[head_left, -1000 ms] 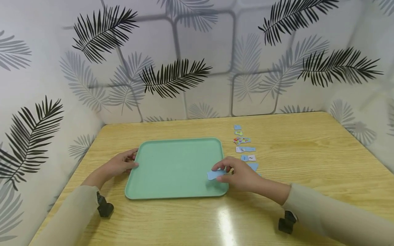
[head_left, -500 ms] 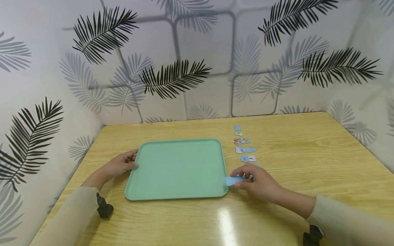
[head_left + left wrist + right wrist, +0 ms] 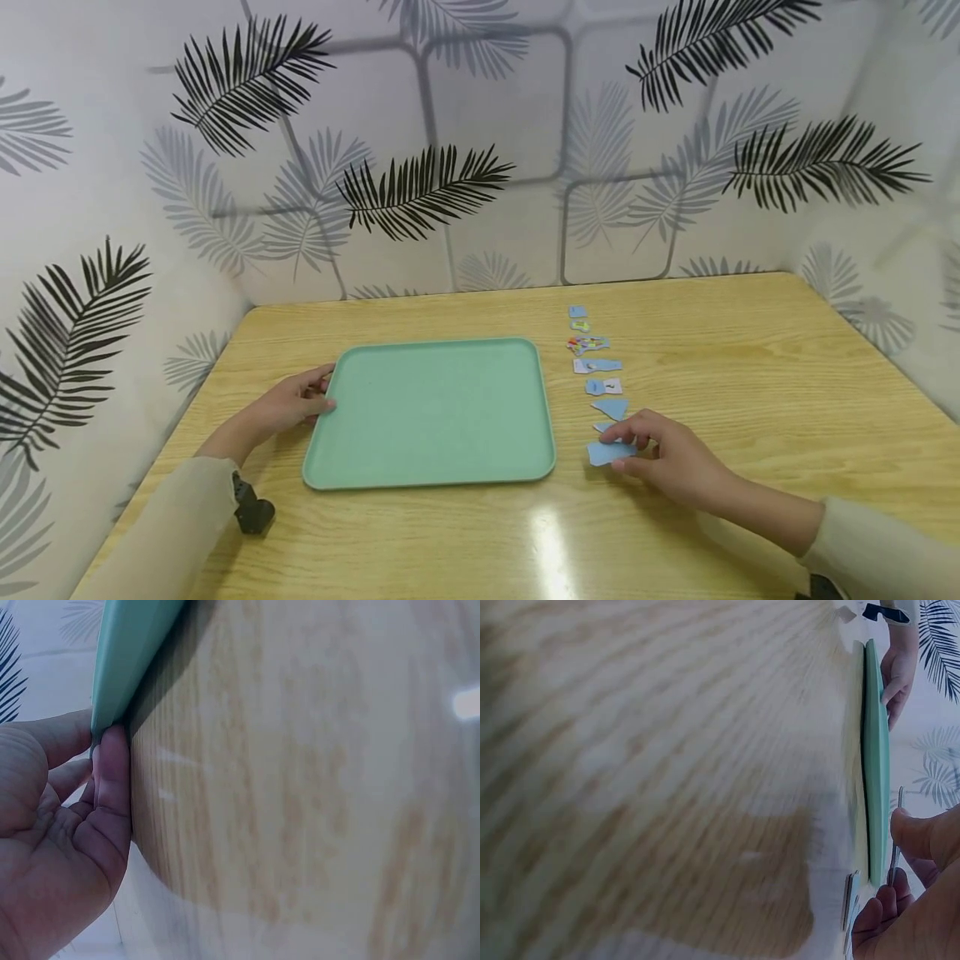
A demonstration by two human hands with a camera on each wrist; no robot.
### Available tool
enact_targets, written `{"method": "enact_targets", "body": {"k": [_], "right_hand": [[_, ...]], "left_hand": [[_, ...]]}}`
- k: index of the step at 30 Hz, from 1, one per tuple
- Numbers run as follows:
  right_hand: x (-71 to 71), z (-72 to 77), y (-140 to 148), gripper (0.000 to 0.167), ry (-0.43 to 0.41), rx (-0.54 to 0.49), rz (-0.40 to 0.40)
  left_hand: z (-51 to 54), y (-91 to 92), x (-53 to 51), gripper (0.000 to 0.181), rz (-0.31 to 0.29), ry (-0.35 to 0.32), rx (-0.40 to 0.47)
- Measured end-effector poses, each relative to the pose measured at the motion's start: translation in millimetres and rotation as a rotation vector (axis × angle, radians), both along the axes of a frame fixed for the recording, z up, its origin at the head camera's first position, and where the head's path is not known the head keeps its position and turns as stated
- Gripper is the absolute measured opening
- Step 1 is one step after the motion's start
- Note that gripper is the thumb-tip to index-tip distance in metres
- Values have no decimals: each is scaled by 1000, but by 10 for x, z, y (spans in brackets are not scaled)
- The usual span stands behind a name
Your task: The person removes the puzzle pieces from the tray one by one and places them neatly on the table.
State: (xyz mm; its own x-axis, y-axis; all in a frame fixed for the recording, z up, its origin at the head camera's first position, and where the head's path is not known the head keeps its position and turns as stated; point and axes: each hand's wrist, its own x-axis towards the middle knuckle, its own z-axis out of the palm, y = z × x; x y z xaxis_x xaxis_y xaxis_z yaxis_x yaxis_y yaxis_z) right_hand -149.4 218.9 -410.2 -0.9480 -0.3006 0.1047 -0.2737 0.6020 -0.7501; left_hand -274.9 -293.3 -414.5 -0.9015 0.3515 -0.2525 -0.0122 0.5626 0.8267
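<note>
My right hand point(image 3: 678, 458) pinches a flat light-blue puzzle piece point(image 3: 603, 453) between thumb and fingers, to the right of the tray's near right corner. Edge-on, the same piece point(image 3: 897, 851) stands thin and dark in the right wrist view, off the table. At the tray's left side, my left hand point(image 3: 288, 406) holds the rim of the green tray point(image 3: 427, 482). The left wrist view has its thumb and fingers about the tray edge point(image 3: 124, 667). Just beyond the right hand lie a triangular blue piece point(image 3: 612, 408) and another blue piece point(image 3: 602, 427), partly covered by the fingers.
Farther back, more flat pieces form a column right of the tray: a blue-and-white one point(image 3: 603, 387), a longer one point(image 3: 597, 366), a multicoloured one point(image 3: 588, 343) and small ones point(image 3: 577, 312). The wooden table point(image 3: 720, 358) meets a leaf-patterned wall covering point(image 3: 480, 125).
My right hand has carried the blue puzzle piece from over the tray's right side rightward, past its rim. The left hand stays at the tray, which has hardly moved.
</note>
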Motion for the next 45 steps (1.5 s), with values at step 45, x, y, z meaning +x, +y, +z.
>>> {"method": "enact_targets", "body": {"k": [45], "right_hand": [[34, -127, 95, 21, -59, 86, -21]], "left_hand": [[-1, -15, -5, 68, -3, 6, -27]]}}
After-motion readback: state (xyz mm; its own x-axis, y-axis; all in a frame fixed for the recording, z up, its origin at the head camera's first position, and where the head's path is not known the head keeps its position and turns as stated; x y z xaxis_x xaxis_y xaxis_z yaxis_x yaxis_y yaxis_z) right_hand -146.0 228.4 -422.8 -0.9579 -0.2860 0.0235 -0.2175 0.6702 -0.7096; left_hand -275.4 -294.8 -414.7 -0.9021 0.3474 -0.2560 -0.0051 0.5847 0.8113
